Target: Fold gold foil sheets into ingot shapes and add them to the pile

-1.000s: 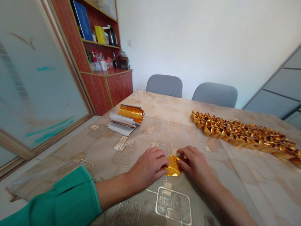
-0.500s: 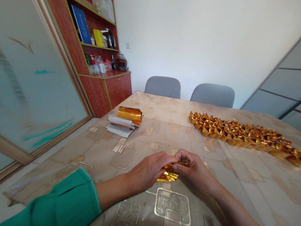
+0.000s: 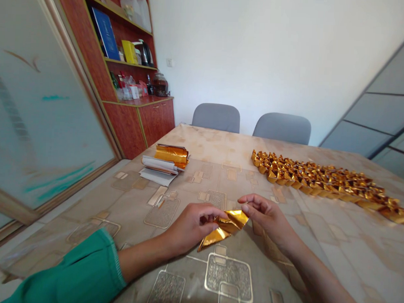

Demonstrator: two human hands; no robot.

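Note:
A folded piece of gold foil paper (image 3: 224,227) lies tilted between my two hands, just over the patterned tablecloth. My left hand (image 3: 197,222) pinches it on its left side between thumb and fingers. At the upper right corner of the foil, my right hand (image 3: 261,211) has its thumb and forefinger closed on the edge. Farther off on the right stand rows of folded gold foil pieces (image 3: 307,175), packed close together. Back left of my hands is a stack of curled foil sheets (image 3: 170,157), gold on one face and pale on the other.
The table (image 3: 218,141) carries a patterned cloth. Two grey chairs (image 3: 216,116) stand at its far edge, before a white wall. On the left are a sliding glass door (image 3: 40,132) and a red wooden cabinet (image 3: 130,122) with bottles and a kettle.
Both hands came together over the foil, then drew slightly apart. The flat gold piece now shows as a longer, slanted folded strip. The view has shifted a little to the right.

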